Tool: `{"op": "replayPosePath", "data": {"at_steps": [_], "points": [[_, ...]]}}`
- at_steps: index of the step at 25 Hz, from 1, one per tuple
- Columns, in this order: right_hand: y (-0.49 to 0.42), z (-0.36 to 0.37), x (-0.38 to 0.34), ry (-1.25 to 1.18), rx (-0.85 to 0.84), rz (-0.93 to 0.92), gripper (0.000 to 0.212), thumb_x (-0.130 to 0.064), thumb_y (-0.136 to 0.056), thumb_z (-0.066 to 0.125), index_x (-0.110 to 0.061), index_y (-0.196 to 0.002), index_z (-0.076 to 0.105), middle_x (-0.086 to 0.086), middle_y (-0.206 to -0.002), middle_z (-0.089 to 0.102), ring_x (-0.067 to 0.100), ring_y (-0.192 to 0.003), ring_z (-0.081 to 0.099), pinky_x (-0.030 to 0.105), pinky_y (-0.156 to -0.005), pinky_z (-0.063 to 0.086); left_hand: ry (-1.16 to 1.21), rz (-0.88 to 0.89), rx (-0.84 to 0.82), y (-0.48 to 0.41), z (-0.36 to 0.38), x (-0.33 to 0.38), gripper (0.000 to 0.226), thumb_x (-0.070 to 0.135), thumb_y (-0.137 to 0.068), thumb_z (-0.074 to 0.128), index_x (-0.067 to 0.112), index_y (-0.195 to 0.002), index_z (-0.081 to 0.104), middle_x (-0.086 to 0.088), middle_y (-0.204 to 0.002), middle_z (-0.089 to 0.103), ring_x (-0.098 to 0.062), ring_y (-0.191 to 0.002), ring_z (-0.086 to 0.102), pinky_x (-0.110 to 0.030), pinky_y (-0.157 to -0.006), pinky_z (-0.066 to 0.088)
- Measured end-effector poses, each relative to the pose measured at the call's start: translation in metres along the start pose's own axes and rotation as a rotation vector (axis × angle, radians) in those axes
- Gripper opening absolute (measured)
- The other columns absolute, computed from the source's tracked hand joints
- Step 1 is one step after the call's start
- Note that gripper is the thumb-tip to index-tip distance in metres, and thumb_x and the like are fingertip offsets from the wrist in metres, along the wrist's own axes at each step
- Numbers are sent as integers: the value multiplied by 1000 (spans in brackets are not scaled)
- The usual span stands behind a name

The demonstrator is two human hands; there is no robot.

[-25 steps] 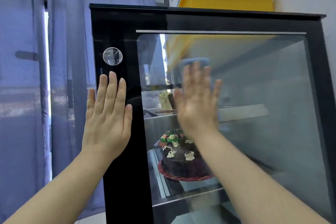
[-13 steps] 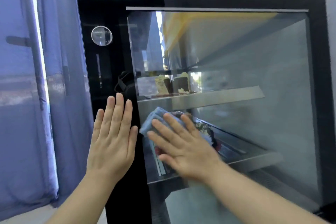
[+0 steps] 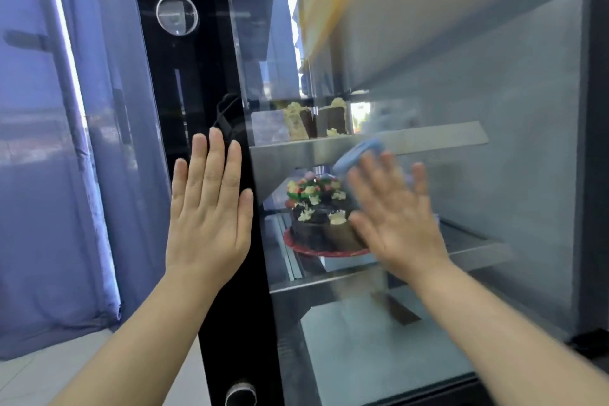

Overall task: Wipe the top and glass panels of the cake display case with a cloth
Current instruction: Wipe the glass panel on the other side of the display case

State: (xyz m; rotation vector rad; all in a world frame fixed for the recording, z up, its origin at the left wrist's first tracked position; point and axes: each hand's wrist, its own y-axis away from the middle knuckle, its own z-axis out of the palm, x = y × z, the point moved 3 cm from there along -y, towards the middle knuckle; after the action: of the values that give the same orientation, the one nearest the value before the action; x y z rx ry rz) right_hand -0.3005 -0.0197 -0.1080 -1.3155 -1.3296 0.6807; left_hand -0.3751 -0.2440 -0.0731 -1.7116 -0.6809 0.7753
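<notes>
Swept up-right since before, the right hand [image 3: 395, 217] pins the soft, probably slip-prone cloth [image 3: 359, 155] under flat fingers; the left hand [image 3: 207, 211] braces, fingers straight.

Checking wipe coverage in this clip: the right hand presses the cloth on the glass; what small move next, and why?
Probably sweep the cloth rightward across the glass panel: the right hand presses it flat near the panel's middle, the whole right half lies beyond it, and the left hand braces flat on the black frame.
</notes>
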Motion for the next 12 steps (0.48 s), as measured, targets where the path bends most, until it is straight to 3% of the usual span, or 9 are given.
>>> {"op": "replayPosePath", "data": {"at_steps": [1, 2, 3, 6, 7, 8, 10, 11, 12], "points": [[-3, -3, -8, -104, 62, 356, 55, -44, -101, 14, -22, -151, 6, -4, -158, -6, 18, -146, -4, 48, -117, -6, 54, -30, 14, 4, -2, 3, 56, 25, -97, 28, 11, -149, 14, -6, -157, 5, -22, -146, 1, -41, -119, 0], [0, 1, -28, -179, 65, 562, 56, -43, -101, 13, -20, -151, 6, -2, -158, -5, 19, -146, -5, 49, -117, -6, 92, -63, 34, 15, -4, 6, 55, 23, -97, 31, 10, -148, 17, -7, -156, 9, -24, -146, 4, -42, -119, 4], [8, 4, -54, -198, 38, 561, 56, -43, -101, 13, -19, -151, 5, 0, -158, -5, 22, -146, -4, 51, -117, -3, 99, -85, 52, 32, -4, 10, 54, 21, -97, 34, 8, -147, 21, -8, -156, 13, -26, -145, 7, -44, -118, 8], [63, 20, -82, -72, -50, -152, 55, -45, -102, 16, -24, -151, 5, -4, -159, -7, 23, -147, 1, 55, -113, 5, 23, -64, -21, 92, 8, 18, 54, 22, -97, 32, 8, -148, 19, -8, -157, 8, -26, -145, 8, -43, -118, 8], [65, 22, -64, -48, -55, -174, 54, -45, -102, 16, -27, -151, 5, -6, -159, -8, 21, -147, 0, 55, -113, 3, -11, -47, -43, 102, 13, 16, 55, 23, -97, 30, 10, -149, 15, -5, -158, 2, -24, -146, 6, -42, -118, 6], [59, 21, -51, -37, -54, -50, 53, -44, -102, 14, -27, -151, 4, -5, -159, -9, 19, -146, -3, 55, -113, -1, -43, -43, -53, 106, 17, 14, 55, 23, -98, 28, 11, -149, 12, -3, -158, -3, -23, -146, 3, -41, -119, 4], [36, 9, -45, -122, 33, 462, 54, -44, -101, 10, -22, -151, 6, 0, -159, -5, 19, -146, -3, 54, -114, -7, -63, -54, -52, 105, 21, 13, 55, 23, -99, 26, 10, -149, 9, -2, -158, -7, -22, -146, 0, -41, -119, 2], [33, 11, -60, -178, 31, 580, 56, -44, -101, 11, -19, -151, 6, 2, -159, -5, 22, -146, -2, 55, -114, -6, -62, -49, -47, 105, 22, 13, 55, 23, -99, 27, 10, -149, 9, -2, -158, -8, -22, -146, 0, -41, -119, 2], [33, 14, -83, -192, 4, 501, 57, -46, -101, 12, -19, -151, 5, 2, -159, -8, 24, -146, 0, 56, -115, -4, -61, -36, -42, 105, 21, 11, 55, 23, -99, 27, 10, -149, 9, -2, -158, -9, -22, -146, -1, -41, -119, 2]]}}
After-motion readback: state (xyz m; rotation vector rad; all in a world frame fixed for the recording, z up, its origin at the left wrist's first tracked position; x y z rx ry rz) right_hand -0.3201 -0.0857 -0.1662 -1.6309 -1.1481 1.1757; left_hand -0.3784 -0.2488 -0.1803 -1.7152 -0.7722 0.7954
